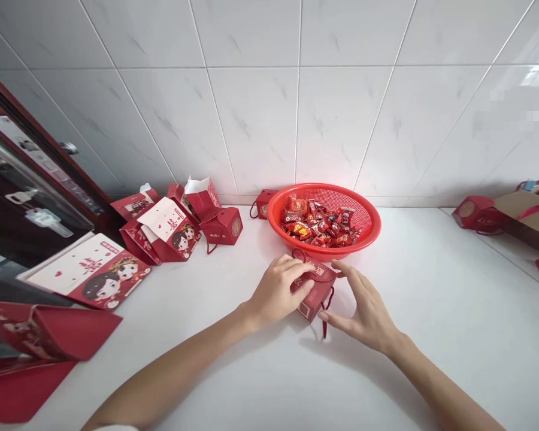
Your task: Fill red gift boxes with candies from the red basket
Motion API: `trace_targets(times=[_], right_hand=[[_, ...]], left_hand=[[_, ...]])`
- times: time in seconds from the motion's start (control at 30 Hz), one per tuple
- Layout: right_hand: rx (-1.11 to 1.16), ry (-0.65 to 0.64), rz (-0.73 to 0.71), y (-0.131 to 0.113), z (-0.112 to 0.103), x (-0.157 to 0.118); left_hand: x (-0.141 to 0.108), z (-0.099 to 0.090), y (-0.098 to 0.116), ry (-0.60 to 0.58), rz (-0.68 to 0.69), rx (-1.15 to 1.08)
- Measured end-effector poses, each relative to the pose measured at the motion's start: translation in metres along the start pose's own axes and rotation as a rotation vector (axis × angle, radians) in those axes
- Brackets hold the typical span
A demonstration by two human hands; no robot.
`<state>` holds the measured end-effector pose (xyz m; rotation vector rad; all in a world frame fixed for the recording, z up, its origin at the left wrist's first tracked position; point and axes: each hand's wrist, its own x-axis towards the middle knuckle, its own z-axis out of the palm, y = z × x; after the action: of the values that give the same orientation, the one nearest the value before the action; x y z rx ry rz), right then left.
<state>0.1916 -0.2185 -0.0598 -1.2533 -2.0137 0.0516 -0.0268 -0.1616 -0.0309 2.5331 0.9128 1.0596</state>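
Note:
A small red candy box (pixel 317 288) with a rounded top flap and dark red cord handles stands on the white surface in front of the basket. My left hand (pixel 279 290) grips it from the left, fingers across the top flap and thumb against the near side. At its right side is my right hand (pixel 363 304), thumb and fingers spread apart around the box's edge. The fingertips come close to the upper corner, and the thumb is beside the hanging cord (pixel 326 320). Just behind the box sits a red plastic basket (pixel 369 233) of wrapped candies (pixel 318 224).
Closed red boxes (pixel 224 226) and printed boxes with open tops (pixel 170 230) stand at left, beside a dark cabinet (pixel 40 179) with keys in its lock. Large red folded packaging (pixel 45 335) lies nearer. More red boxes (pixel 478 214) and a brown carton (pixel 527 209) are at right.

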Motion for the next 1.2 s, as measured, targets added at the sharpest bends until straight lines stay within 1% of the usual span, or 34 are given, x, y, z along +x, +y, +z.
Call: trace_targets(times=[0.13,0.2,0.3,0.43,0.5,0.6,0.7,0.77,0.83,0.97,1.03,1.1,1.13,1.2], right_hand=[[0.0,-0.05,-0.017,-0.005,0.005,-0.003],[0.017,-0.063,-0.033,-0.008,0.007,-0.004],[0.034,-0.065,-0.046,-0.008,0.008,-0.005],[0.076,-0.103,-0.032,-0.004,0.004,-0.003],[0.139,-0.126,0.01,-0.002,-0.001,-0.001],[0.279,-0.193,0.142,0.0,-0.01,0.003],[0.428,-0.285,0.304,0.004,-0.018,0.007],[0.524,-0.347,0.376,0.007,-0.02,0.008],[0.596,-0.396,0.411,0.01,-0.021,0.008],[0.691,-0.425,0.417,0.01,-0.025,0.01],[0.819,-0.453,0.443,0.009,-0.028,0.012],[0.965,-0.436,0.508,0.009,-0.032,0.015],[1.015,-0.387,0.544,0.009,-0.033,0.016],[1.04,-0.211,0.577,0.01,-0.035,0.018]], left_hand=[[-0.003,0.0,0.008,0.045,-0.018,0.133],[-0.005,0.001,0.012,0.045,-0.016,0.167],[-0.005,-0.001,0.014,0.019,-0.001,0.129],[0.0,-0.008,0.01,-0.028,-0.023,-0.012],[0.003,-0.013,0.007,-0.069,-0.029,-0.071],[0.005,-0.016,0.004,-0.119,-0.033,-0.099],[0.003,-0.014,0.002,-0.117,-0.038,-0.096],[0.002,-0.013,0.002,-0.113,-0.042,-0.096],[0.001,-0.012,0.002,-0.117,-0.051,-0.1],[0.001,-0.011,0.002,-0.119,-0.057,-0.103],[0.0,-0.01,0.002,-0.108,-0.055,-0.096],[-0.002,-0.007,0.002,-0.079,-0.049,-0.08],[-0.003,-0.006,0.002,-0.061,-0.044,-0.071],[-0.005,-0.001,0.003,-0.034,-0.037,-0.064]])
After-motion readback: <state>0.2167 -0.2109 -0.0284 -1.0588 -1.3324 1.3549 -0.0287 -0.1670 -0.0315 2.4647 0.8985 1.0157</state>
